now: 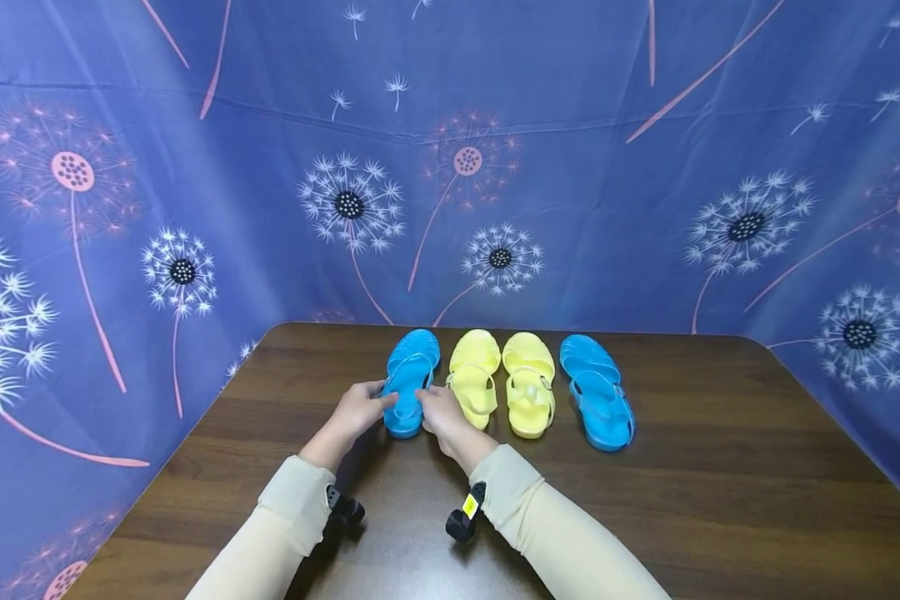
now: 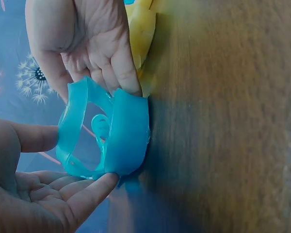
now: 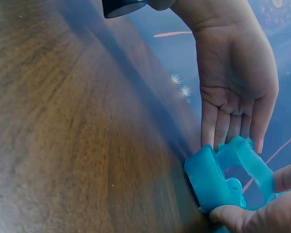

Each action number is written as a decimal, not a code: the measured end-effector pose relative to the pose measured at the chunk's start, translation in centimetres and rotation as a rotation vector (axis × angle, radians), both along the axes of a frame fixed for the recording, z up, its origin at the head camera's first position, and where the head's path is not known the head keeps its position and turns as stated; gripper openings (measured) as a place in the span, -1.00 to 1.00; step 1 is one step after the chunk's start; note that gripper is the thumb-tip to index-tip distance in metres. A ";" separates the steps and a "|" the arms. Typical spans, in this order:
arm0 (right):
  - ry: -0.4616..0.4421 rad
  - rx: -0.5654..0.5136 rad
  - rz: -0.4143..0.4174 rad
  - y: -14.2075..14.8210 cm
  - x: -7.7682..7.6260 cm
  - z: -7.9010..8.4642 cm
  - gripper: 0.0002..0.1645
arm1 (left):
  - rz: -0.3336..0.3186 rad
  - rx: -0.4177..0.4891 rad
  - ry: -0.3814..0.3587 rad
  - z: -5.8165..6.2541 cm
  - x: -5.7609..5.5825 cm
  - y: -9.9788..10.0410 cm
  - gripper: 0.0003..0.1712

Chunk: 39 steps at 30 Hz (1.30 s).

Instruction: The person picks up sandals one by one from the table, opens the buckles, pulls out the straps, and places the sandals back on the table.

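On the wood-grain table [image 1: 720, 517], the yellow sandals [image 1: 474, 354] stand together between the rightmost blue sandal [image 1: 598, 390] and the leftmost blue sandal [image 1: 407, 382]. The left hand [image 1: 355, 413] and right hand [image 1: 447, 417] grasp the latter from either side; all four look lined up, only this one not yet released.

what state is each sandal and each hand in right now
Left blue sandal: sole down, held at both sides, strap arched above the sole
Left yellow sandal: sole down, partly hidden
Right yellow sandal: sole down, untouched
Right blue sandal: sole down, untouched
Left hand: holds left blue sandal's left side
Right hand: holds that sandal's right side
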State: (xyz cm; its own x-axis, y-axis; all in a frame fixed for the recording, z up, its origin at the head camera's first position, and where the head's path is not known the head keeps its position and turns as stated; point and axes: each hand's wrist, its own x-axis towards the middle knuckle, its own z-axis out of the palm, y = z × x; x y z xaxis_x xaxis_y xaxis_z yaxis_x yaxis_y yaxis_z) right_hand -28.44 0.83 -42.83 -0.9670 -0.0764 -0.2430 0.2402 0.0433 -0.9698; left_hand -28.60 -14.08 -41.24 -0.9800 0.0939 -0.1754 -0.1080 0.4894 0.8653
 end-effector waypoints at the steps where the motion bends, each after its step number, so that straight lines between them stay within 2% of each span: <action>1: 0.004 0.001 0.002 0.0 0.1 -0.1 -0.36 | 0.000 0.002 0.001 -0.1 0.1 0.0 -0.35; 6: 0.004 0.015 0.031 0.2 1.1 0.0 -0.35 | -0.011 0.013 0.001 -0.4 0.7 -0.1 -0.37; 10: 0.017 0.038 0.055 0.4 1.9 0.2 -0.33 | -0.014 0.058 -0.006 -0.3 1.5 -0.3 -0.39; 16: 0.005 -0.013 0.055 0.6 2.1 0.4 -0.35 | -0.013 0.106 -0.012 0.0 2.1 -0.5 -0.40; 25: 0.008 0.030 0.084 0.8 2.7 0.4 -0.36 | -0.020 0.130 -0.016 0.0 2.8 -0.7 -0.40; 31: -0.003 0.034 0.086 1.1 3.0 0.7 -0.36 | 0.003 0.190 -0.014 -0.4 3.3 -0.8 -0.39; 39: -0.012 0.036 0.124 1.3 3.7 0.7 -0.35 | -0.001 0.230 -0.062 -0.7 3.9 -2.1 -0.43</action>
State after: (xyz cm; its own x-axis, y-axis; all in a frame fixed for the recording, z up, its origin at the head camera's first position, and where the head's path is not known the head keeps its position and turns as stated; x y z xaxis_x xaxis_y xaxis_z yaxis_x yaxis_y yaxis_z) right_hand -24.69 2.15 -42.09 -0.9476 -0.1865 -0.2595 0.2427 0.1081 -0.9641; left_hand -24.66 -16.14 -41.92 -0.9680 0.1392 -0.2089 -0.1639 0.2799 0.9459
